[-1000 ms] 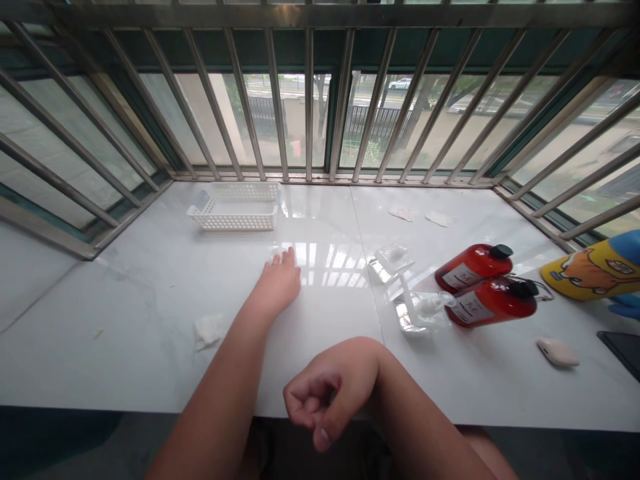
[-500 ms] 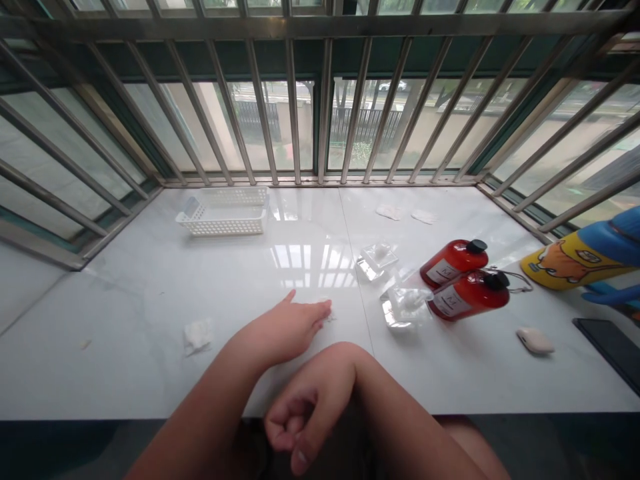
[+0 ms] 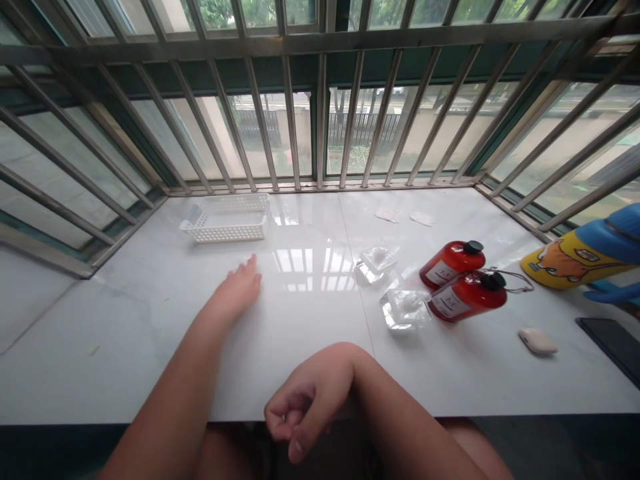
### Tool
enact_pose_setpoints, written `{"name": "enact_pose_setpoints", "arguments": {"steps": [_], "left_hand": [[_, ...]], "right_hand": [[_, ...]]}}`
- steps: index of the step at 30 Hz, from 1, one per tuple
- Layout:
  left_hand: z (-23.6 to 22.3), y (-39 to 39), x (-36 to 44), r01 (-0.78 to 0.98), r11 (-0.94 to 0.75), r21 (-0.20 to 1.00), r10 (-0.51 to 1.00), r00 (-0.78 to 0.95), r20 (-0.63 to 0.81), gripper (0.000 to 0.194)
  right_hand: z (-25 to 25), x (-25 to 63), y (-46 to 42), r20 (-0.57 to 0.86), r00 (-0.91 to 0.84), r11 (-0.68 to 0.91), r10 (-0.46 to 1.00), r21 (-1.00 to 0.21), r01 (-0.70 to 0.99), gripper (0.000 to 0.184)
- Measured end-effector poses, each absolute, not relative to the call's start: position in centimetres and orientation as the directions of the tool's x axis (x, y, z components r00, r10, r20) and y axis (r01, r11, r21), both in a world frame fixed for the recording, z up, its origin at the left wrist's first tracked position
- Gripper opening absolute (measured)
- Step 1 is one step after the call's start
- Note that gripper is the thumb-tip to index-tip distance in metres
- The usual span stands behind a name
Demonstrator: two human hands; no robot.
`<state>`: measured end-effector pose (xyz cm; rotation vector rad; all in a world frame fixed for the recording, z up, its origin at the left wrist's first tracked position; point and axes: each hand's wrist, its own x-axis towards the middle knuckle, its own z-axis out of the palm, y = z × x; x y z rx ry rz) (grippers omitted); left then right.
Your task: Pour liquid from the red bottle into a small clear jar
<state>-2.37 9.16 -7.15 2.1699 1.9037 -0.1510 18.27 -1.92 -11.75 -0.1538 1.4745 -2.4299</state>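
My left hand (image 3: 240, 285) reaches out over the white table just short of the white perforated plastic basket (image 3: 227, 233). Its fingers are stretched forward and apart, and nothing shows in them. At the table's near edge my right hand (image 3: 313, 397) is bent down at the wrist with its fingers curled in. Whatever it holds, if anything, is hidden. Two clear glass-like pieces, a farther one (image 3: 376, 264) and a nearer one (image 3: 404, 310), stand to the right of the middle, beside two red bottles with black caps, one behind (image 3: 450, 263) and one in front (image 3: 467, 297).
Two white crumpled scraps (image 3: 387, 215) lie near the window bars (image 3: 320, 120). At the right are a yellow and blue bottle (image 3: 575, 257), a small beige case (image 3: 537, 341) and a dark phone (image 3: 607, 347). A tiny pale scrap (image 3: 94, 350) is at the left.
My left hand has moved left and forward, from mid-table towards the basket. Small white bits beside it no longer show; the left-hand tissue's spot is now behind my forearm. My right hand stays put.
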Motion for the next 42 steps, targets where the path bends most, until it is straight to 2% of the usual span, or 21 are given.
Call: {"name": "enact_pose_setpoints", "arguments": {"steps": [5,10,13,16,18,20,24,26,27,29,31,35,38,42], "left_hand": [[-8.1,10.1,7.4,0.882,-0.368,0.293,0.855,0.445,-0.265,0.068],[-7.4,7.1,13.1,0.656,-0.585,0.477,0.619,0.741,-0.26,0.064],[-7.3,4.6,13.0,0.524,-0.626,0.577,0.485,0.841,-0.238,0.064],[-6.7,2.4,10.2,0.468,-0.572,0.673,0.439,0.868,-0.23,0.056],[-6.1,1.4,7.3,0.527,-0.525,0.668,0.477,0.833,-0.282,0.051],[-5.7,0.9,3.7,0.633,-0.487,0.601,0.575,0.751,-0.325,0.052],[-6.2,2.2,-4.1,0.869,-0.389,0.307,0.81,0.481,-0.337,0.055],[-6.6,3.7,-7.3,0.968,-0.209,0.141,0.926,0.242,-0.288,0.062],[-6.7,4.5,-8.6,0.99,-0.107,0.097,0.956,0.129,-0.264,0.065],[-6.8,6.3,-9.8,0.992,0.058,0.116,0.967,-0.027,-0.252,0.067],[-6.7,8.0,-9.4,0.977,0.137,0.165,0.961,-0.091,-0.26,0.07],[-7.2,11.2,-3.9,0.976,0.029,0.215,0.965,0.029,-0.259,0.071],[-8.1,12.9,1.9,0.936,-0.185,0.298,0.938,0.259,-0.229,0.069],[-8.5,12.6,8.1,0.812,-0.427,0.397,0.817,0.535,-0.214,0.065]], "right_hand": [[-12.0,17.6,-2.4,-0.099,-0.934,-0.401,-0.343,-0.884,0.241,0.051],[-12.0,17.4,-2.5,-0.107,-0.929,-0.375,-0.355,-0.894,0.247,0.051],[-12.2,17.4,-2.5,-0.099,-0.928,-0.371,-0.358,-0.897,0.239,0.05],[-12.1,17.3,-2.6,-0.113,-0.931,-0.38,-0.347,-0.891,0.25,0.051],[-12.1,17.2,-2.7,-0.12,-0.931,-0.391,-0.345,-0.883,0.259,0.052],[-12.1,17.2,-2.7,-0.119,-0.932,-0.397,-0.343,-0.881,0.258,0.052],[-12.4,17.2,-2.6,-0.095,-0.939,-0.423,-0.332,-0.874,0.238,0.05],[-12.6,17.2,-2.5,-0.09,-0.938,-0.429,-0.335,-0.872,0.237,0.05],[-12.6,17.2,-2.4,-0.096,-0.937,-0.422,-0.336,-0.874,0.241,0.05],[-12.7,17.2,-2.3,-0.105,-0.937,-0.413,-0.332,-0.877,0.245,0.051],[-12.8,17.2,-2.3,-0.107,-0.939,-0.42,-0.328,-0.873,0.247,0.052],[-12.9,17.1,-2.3,-0.118,-0.939,-0.433,-0.322,-0.864,0.257,0.053],[-12.6,17.2,-2.4,-0.135,-0.939,-0.429,-0.316,-0.862,0.269,0.054],[-12.1,17.4,-2.5,-0.137,-0.944,-0.43,-0.299,-0.864,0.261,0.053]]}}
